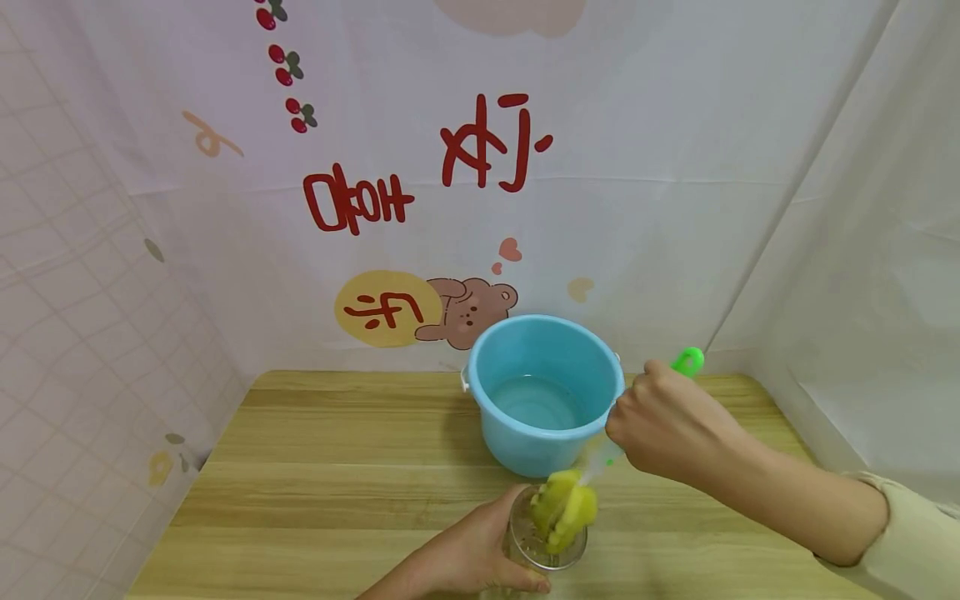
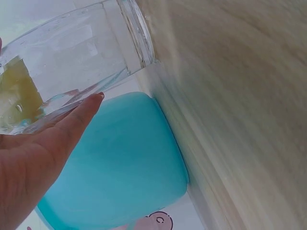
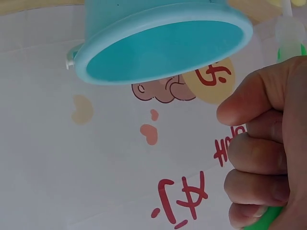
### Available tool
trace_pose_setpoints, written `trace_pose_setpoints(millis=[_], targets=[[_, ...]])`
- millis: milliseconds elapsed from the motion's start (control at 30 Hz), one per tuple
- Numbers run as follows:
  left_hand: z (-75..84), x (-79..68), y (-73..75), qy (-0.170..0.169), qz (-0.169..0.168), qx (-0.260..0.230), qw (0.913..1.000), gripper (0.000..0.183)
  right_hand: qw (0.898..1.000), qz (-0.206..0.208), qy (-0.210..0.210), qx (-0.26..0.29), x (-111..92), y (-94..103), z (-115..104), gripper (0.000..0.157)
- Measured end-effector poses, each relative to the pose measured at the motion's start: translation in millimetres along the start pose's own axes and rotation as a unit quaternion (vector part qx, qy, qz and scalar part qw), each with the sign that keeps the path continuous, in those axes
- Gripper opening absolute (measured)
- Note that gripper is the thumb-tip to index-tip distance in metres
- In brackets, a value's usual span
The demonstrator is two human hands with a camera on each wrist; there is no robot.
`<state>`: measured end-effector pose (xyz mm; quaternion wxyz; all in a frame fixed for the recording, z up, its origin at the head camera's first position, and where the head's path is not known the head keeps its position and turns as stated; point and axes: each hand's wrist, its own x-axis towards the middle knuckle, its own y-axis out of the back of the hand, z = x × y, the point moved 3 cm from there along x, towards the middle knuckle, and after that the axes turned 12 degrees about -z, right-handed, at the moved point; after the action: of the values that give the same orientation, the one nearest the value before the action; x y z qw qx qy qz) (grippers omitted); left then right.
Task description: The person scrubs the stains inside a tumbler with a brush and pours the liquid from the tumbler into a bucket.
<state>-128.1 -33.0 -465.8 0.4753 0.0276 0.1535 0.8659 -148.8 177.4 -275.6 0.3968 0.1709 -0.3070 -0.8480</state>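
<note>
My left hand (image 1: 472, 546) holds a clear drinking glass (image 2: 91, 43) by its side, near the front of the table. In the left wrist view the glass lies across the upper left, a finger along its wall. A sponge cup brush has its yellow head (image 1: 572, 518) at the glass's mouth, and part of the sponge (image 2: 18, 96) shows through the wall. My right hand (image 1: 660, 425) grips the brush's green handle (image 1: 688, 361), fingers curled round it. The brush slants down from right to left.
A light blue bucket (image 1: 510, 421) with some water in it stands just behind the glass. Its white handle fitting (image 1: 465, 380) juts from the left side. The wood-grain table (image 1: 322, 475) meets a printed white cloth wall (image 1: 645, 250) at the back.
</note>
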Motion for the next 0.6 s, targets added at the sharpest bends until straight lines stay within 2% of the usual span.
trace_pose_setpoints(millis=[133,300,467,600], targets=[[0.3,0.5,-0.3,0.01,0.006,0.011,0.9999,0.087,1.0,0.023,0.002,-0.02,-7,6.0,0,0.033],[0.6,0.1,0.1,0.023,0.011,0.026,0.9993,0.089,0.998,0.034,0.006,-0.049,-13,18.0,-3,0.03],[1.5,-0.6,0.7,0.021,0.01,0.035,0.9991,0.085,0.997,0.04,0.008,-0.058,-13,28.2,-6,0.03],[1.4,-1.4,1.2,0.019,0.006,0.023,0.9995,0.084,0.997,0.039,0.011,-0.069,-9,35.9,-10,0.027]])
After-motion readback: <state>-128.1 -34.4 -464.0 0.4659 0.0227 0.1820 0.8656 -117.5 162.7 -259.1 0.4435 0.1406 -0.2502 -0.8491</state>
